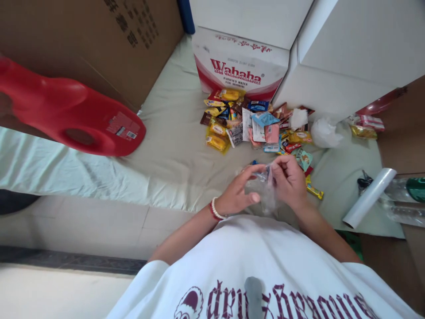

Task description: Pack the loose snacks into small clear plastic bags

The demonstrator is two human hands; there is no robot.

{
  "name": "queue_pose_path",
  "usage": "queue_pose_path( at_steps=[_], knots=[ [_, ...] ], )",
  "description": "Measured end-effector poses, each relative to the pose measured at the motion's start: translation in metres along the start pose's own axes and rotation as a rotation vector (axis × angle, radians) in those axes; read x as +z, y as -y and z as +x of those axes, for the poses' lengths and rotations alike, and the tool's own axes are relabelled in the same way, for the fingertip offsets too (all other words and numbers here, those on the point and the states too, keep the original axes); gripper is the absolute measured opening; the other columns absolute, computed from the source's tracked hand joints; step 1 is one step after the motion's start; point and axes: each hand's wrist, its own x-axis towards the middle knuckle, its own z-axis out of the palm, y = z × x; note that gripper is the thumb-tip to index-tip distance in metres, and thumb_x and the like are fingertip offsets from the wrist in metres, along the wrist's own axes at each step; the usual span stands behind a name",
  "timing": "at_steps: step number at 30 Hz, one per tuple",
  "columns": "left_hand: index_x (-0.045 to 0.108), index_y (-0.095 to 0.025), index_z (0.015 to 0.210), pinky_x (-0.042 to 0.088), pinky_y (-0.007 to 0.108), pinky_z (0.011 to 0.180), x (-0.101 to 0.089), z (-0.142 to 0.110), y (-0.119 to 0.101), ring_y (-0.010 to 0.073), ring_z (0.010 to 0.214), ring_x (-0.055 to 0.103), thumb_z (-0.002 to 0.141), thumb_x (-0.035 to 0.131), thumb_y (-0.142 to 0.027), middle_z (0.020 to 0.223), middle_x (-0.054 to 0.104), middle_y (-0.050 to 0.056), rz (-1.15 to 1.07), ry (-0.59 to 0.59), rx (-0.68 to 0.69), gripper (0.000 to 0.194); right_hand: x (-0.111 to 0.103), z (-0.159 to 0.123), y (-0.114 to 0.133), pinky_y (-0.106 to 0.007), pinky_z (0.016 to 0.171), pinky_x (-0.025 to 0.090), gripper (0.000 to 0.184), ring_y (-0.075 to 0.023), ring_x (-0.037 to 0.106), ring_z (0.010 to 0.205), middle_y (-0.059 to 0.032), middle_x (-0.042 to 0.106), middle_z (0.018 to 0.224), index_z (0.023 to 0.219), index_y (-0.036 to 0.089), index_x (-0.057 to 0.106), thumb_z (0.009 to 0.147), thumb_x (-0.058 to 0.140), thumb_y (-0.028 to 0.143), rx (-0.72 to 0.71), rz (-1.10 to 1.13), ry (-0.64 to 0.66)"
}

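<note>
Near my shirt front, a thin clear plastic bag [268,192] hangs between my hands. My right hand [291,182] is closed, pinching the bag's upper edge between thumb and fingers. On the other side, my left hand [235,194], with a bead bracelet [216,209] at its wrist, has its thumb well apart from its stretched fingers. Those fingertips reach to the bag's top. Just beyond lies a pile of small wrapped snacks [264,124] in several colours. A yellow snack packet [314,189] lies to the right of my right hand.
A Wahaha water carton [242,66] stands behind the snacks, beside white boxes [358,48]. At left are a red plastic jug [79,117] and a brown carton [83,40]. A roll of clear film [369,198] and plastic bottles [405,201] lie right, on and by the pale green cloth [172,146].
</note>
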Motion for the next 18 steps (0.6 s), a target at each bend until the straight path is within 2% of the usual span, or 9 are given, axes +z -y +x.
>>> queue_pose_path(
  at_steps=[2, 4, 5, 7, 10, 13, 15, 18],
  knots=[
    [0.069, -0.022, 0.116, 0.047, 0.042, 0.105, 0.013, 0.013, -0.005, 0.0293, 0.121, 0.061, 0.075, 0.086, -0.048, 0.125, 0.067, 0.013, 0.009, -0.03, 0.0, 0.052, -0.005, 0.006, 0.015, -0.032, 0.066, 0.048, 0.025, -0.0184, 0.06, 0.069, -0.0029, 0.065, 0.079, 0.098, 0.025, 0.058, 0.1, 0.055, 0.05, -0.181, -0.259, -0.004],
    [0.069, -0.019, 0.088, 0.049, 0.037, 0.095, 0.016, 0.017, -0.007, 0.0233, 0.102, 0.064, 0.074, 0.087, -0.04, 0.103, 0.07, 0.009, 0.001, -0.072, -0.054, 0.031, -0.014, 0.014, 0.029, -0.033, 0.072, 0.049, 0.022, -0.02, 0.063, 0.077, -0.0055, 0.068, 0.087, 0.097, 0.024, 0.061, 0.101, 0.055, 0.045, -0.311, -0.407, -0.014],
    [0.064, -0.019, 0.078, 0.05, 0.034, 0.088, 0.014, 0.016, -0.007, 0.0196, 0.091, 0.064, 0.076, 0.085, -0.039, 0.092, 0.068, 0.006, -0.045, -0.073, -0.101, 0.029, -0.019, 0.017, 0.034, -0.032, 0.073, 0.049, 0.021, -0.0196, 0.063, 0.077, -0.0053, 0.069, 0.087, 0.097, 0.024, 0.061, 0.101, 0.055, 0.043, -0.346, -0.436, -0.017],
    [0.056, -0.019, 0.071, 0.048, 0.029, 0.073, 0.006, 0.011, -0.007, 0.014, 0.072, 0.059, 0.078, 0.083, -0.04, 0.075, 0.062, 0.001, -0.211, -0.078, -0.193, 0.035, -0.029, 0.023, 0.043, -0.031, 0.07, 0.048, 0.018, -0.0176, 0.061, 0.072, -0.0033, 0.067, 0.082, 0.097, 0.024, 0.062, 0.101, 0.056, 0.041, -0.37, -0.438, -0.007],
    [0.05, -0.02, 0.071, 0.041, 0.023, 0.057, -0.011, 0.0, -0.008, 0.009, 0.057, 0.05, 0.074, 0.086, -0.041, 0.066, 0.054, -0.004, -0.41, -0.207, -0.254, 0.041, -0.038, 0.031, 0.049, -0.028, 0.062, 0.044, 0.018, -0.0146, 0.056, 0.063, 0.0, 0.062, 0.076, 0.098, 0.024, 0.062, 0.1, 0.06, 0.042, -0.323, -0.327, 0.039],
    [0.05, -0.021, 0.073, 0.028, 0.02, 0.045, -0.028, -0.01, -0.012, 0.0052, 0.047, 0.037, 0.074, 0.086, -0.042, 0.064, 0.048, -0.006, -0.431, -0.299, -0.265, 0.042, -0.037, 0.039, 0.046, -0.026, 0.054, 0.04, 0.02, -0.0126, 0.049, 0.058, 0.0016, 0.056, 0.072, 0.098, 0.025, 0.06, 0.1, 0.062, 0.045, -0.202, -0.105, 0.101],
    [0.052, -0.021, 0.072, 0.026, 0.02, 0.044, -0.042, -0.018, -0.016, 0.0054, 0.047, 0.034, 0.075, 0.086, -0.045, 0.063, 0.047, -0.005, -0.34, -0.329, -0.191, 0.041, -0.034, 0.046, 0.039, -0.025, 0.051, 0.038, 0.021, -0.0116, 0.046, 0.055, 0.0025, 0.053, 0.07, 0.096, 0.025, 0.059, 0.099, 0.063, 0.045, -0.136, 0.036, 0.098],
    [0.061, -0.022, 0.068, 0.041, 0.027, 0.054, -0.067, -0.041, -0.026, 0.012, 0.058, 0.05, 0.071, 0.088, -0.047, 0.066, 0.054, 0.0, -0.014, -0.354, -0.016, 0.037, -0.031, 0.054, 0.027, -0.025, 0.054, 0.041, 0.023, -0.0116, 0.048, 0.058, 0.0033, 0.05, 0.07, 0.092, 0.025, 0.057, 0.097, 0.066, 0.045, -0.107, 0.134, 0.017]
  ],
)
